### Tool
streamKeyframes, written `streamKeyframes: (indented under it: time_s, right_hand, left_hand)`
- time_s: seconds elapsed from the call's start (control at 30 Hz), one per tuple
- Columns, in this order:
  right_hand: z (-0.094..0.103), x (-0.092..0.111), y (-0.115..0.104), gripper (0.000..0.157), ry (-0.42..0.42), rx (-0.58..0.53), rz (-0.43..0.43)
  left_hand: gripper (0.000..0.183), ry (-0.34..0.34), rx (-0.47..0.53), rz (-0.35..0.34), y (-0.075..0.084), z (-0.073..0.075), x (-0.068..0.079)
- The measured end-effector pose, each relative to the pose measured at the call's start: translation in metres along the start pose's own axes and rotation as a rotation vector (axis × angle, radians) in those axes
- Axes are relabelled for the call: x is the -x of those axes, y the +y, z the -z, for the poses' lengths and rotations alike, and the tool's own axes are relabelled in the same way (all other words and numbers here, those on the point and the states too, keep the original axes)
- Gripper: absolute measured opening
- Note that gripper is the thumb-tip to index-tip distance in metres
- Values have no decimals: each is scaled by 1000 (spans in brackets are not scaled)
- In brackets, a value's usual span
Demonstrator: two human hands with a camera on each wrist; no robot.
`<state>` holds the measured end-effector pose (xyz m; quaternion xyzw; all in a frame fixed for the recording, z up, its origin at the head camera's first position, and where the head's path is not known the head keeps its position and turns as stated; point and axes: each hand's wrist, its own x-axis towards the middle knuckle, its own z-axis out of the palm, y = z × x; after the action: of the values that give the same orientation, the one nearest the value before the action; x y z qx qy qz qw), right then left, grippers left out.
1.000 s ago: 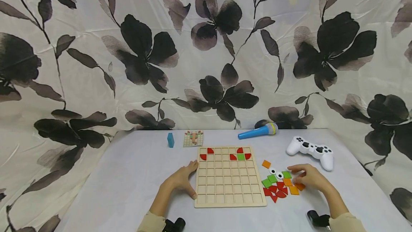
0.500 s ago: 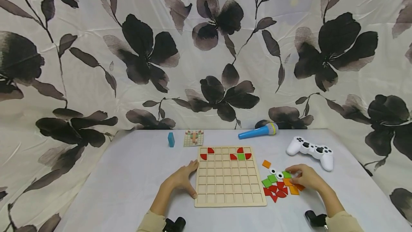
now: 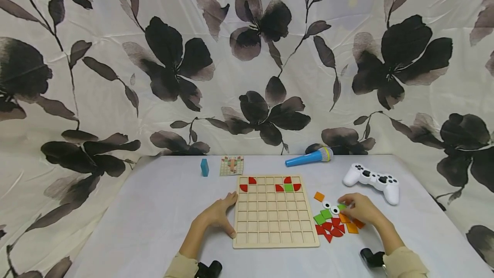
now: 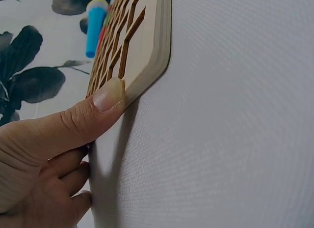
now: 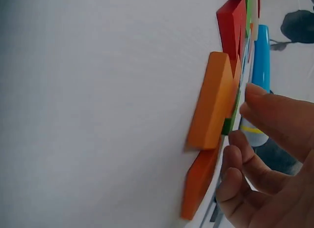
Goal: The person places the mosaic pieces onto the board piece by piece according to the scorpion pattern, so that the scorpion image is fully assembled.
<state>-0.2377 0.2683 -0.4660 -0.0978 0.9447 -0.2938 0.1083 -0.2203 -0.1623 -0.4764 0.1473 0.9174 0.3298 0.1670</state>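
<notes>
My left hand (image 3: 219, 216) rests against the left side of a wooden grid board (image 3: 275, 218), with thumb and index finger spread along its edge. The left wrist view shows the thumb (image 4: 73, 122) touching the board's near corner. Several red quarter-round tiles and one green tile sit in the board's far rows. My right hand (image 3: 364, 209) is at the loose pile, pinching a green square tile (image 3: 341, 206) that its fingers partly cover. Orange tiles (image 5: 211, 102) lie just under this hand, with red tiles (image 3: 335, 228) and two round eye pieces (image 3: 334, 210) beside them.
A pattern card (image 3: 231, 166) and a blue block (image 3: 204, 167) stand beyond the board. Farther right lie a blue toy microphone (image 3: 308, 157) and a white game controller (image 3: 372, 181). A floral cloth (image 3: 216, 76) hangs behind the table.
My right hand has moved left and slightly away from me, its fingers coming together over the green square tile. The left hand and the board have stayed where they were.
</notes>
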Motion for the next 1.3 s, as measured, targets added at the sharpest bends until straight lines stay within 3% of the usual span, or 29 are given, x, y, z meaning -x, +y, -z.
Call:
streamKeyframes:
  time_s: [0.2, 0.43, 0.67, 0.87, 1.07, 1.3]
  right_hand:
    - [0, -22, -17, 32, 4, 18, 38]
    - [-10, -52, -29, 39, -68, 53, 73]
    - [-15, -60, -42, 30, -120, 65, 36]
    - [-19, -66, -52, 27, -80, 77, 55]
    - [-27, -85, -72, 26, -23, 11, 226]
    - [-48, -111, -105, 26, -54, -12, 358]
  left_hand:
    - [115, 0, -3, -15, -2, 1, -1]
    - [115, 0, -1, -9, -2, 0, -1]
    - [114, -6, 6, -15, 0, -1, 0]
    - [114, -3, 4, -13, 0, 0, 1]
    - [115, -3, 2, -14, -2, 1, 1]
    - [114, -3, 5, -2, -1, 0, 1]
